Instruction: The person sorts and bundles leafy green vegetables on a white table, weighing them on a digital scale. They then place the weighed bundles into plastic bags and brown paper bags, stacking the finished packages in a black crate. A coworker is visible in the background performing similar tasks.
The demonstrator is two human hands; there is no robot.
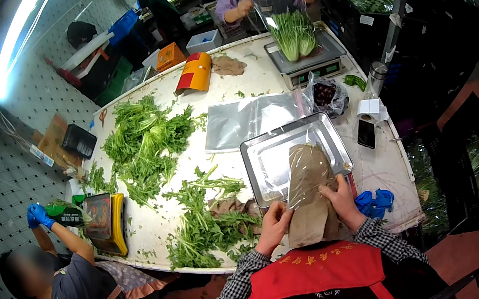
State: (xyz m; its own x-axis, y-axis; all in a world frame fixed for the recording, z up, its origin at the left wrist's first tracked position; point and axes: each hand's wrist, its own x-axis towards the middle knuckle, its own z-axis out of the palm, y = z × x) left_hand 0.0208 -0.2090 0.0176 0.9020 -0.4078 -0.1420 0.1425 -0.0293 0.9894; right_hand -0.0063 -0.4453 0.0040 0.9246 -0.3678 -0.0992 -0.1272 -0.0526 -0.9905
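My left hand (274,227) pinches the left edge of a clear plastic bag (308,135). My right hand (342,199) grips the same bag from the right. Part of a brown paper-like wrap (310,175) lies inside the bag, and its lower end sticks out towards my red apron (312,270). What the wrap encloses is hidden, though some pale green shows at its far end. Beneath the bag's far part is a shiny metal tray (266,168). Loose leafy greens (205,231) lie left of my left hand. Crumpled blue gloves (374,203) rest beside my right wrist.
Flat clear bags (235,121) lie beyond the tray. A phone (365,134), a label roll (369,108) and a bag of dark fruit (325,94) stand right. Across the table, a person holds bagged greens (294,36) over a scale (316,70); another bags greens near a yellow scale (121,224).
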